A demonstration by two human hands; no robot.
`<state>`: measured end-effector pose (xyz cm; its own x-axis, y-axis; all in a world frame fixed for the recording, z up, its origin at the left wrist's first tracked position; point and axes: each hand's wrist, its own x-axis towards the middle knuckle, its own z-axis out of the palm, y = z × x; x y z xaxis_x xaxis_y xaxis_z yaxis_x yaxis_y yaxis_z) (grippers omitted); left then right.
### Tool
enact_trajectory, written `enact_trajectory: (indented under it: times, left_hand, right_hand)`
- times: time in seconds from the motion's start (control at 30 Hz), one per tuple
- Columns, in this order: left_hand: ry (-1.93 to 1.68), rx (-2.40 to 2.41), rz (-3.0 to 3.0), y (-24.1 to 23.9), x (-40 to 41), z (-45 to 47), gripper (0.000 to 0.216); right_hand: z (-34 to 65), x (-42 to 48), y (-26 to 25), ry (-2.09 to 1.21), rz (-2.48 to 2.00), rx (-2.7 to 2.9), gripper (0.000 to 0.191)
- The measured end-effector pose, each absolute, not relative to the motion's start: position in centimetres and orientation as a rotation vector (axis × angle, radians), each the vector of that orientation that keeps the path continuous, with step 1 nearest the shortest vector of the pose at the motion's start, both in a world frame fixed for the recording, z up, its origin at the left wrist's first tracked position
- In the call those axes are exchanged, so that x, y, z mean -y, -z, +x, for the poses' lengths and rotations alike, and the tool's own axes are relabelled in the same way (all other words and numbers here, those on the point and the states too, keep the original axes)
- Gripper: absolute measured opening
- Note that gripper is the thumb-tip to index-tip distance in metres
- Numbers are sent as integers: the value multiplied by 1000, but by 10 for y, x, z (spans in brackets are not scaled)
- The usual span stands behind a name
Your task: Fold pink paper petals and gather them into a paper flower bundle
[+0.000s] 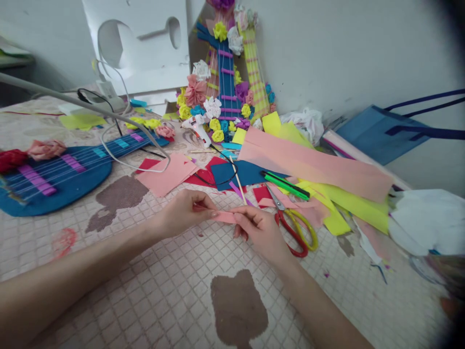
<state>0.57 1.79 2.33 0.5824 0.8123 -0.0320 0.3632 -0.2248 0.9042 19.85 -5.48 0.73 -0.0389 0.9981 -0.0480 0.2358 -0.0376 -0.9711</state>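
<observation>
A narrow folded strip of pink paper [224,216] is stretched between my two hands above the table. My left hand [187,212] pinches one end of it, and the fingers of my right hand [258,228] are closed on the other end. Just right of my right hand lie scissors with red and yellow handles [296,230], blades pointing away. Beyond them rests a green box cutter [286,185] on the paper pieces. A thin wooden stick [238,179] lies behind my right hand. Pink paper sheets [169,174] spread behind my left hand.
At left lies a blue paper guitar [83,179] with paper flowers; decorated guitars [227,77] lean on the wall. A white glue gun [198,130] stands behind the paper pile. A pale cable [72,101] arches across the left. Long pink paper [312,162] and a blue bag [379,133] are at right.
</observation>
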Motion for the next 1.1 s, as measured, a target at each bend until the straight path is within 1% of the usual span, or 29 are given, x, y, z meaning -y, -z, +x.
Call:
enact_trajectory:
  times: [0.07,0.13,0.3,0.43,0.6,0.7,0.87,1.1]
  left_hand:
    - [-566,-941,1802,-23,-20,4,19]
    - [-562,-925,1784,-22,-22,4,21]
    - [-578,-921,1755,-21,-23,3,20]
    - [-574,-942,1731,-22,-23,3,21]
    - [-541,-945,1693,-22,-22,3,20]
    - [-574,-943,1692,-22,-23,2,18]
    - [-620,-952,1740,-23,-24,1,19]
    - [-605,-918,1750,-21,-25,-1,21]
  right_hand:
    - [200,55,-7,-1247,-1357,1329,33]
    - [200,55,-6,-1301,-1332,1303,38]
    - [198,55,-3,-1310,-1346,1342,24]
    - [197,55,-1,-1177,-1354,1381,15]
    - [197,56,-1,-993,-1401,1475,9]
    - [196,57,-2,-965,-1401,1482,6]
    - [198,56,0,-1023,-1395,1447,4]
    - [199,55,2,-1051,-1394,1450,10]
